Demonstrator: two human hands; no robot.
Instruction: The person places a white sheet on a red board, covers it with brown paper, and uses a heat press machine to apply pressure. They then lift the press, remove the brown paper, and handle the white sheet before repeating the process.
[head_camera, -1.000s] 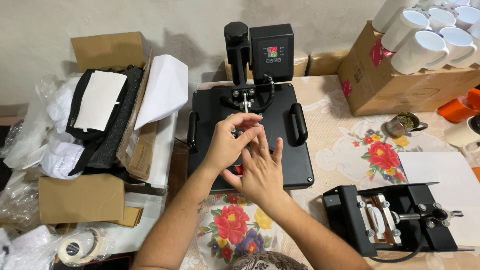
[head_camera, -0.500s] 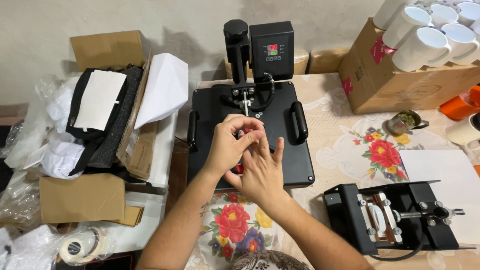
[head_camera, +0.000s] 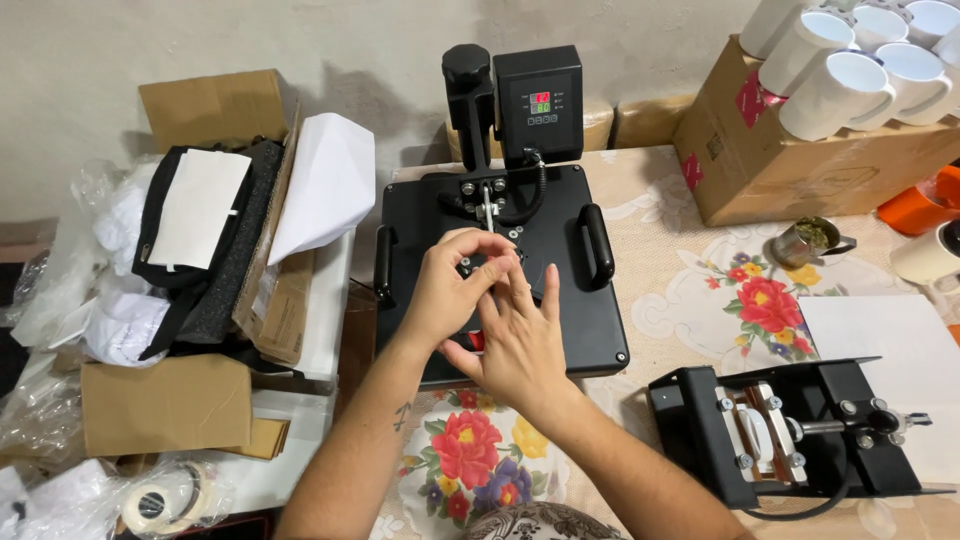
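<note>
Both hands — left hand (head_camera: 452, 290), right hand (head_camera: 518, 345) — meet over the black heat press (head_camera: 590, 320).

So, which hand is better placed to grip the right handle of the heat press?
Probably the right hand: it is open and nearer to the right handle of the heat press. The left hand curls over the right hand's fingers, farther from it.
</note>
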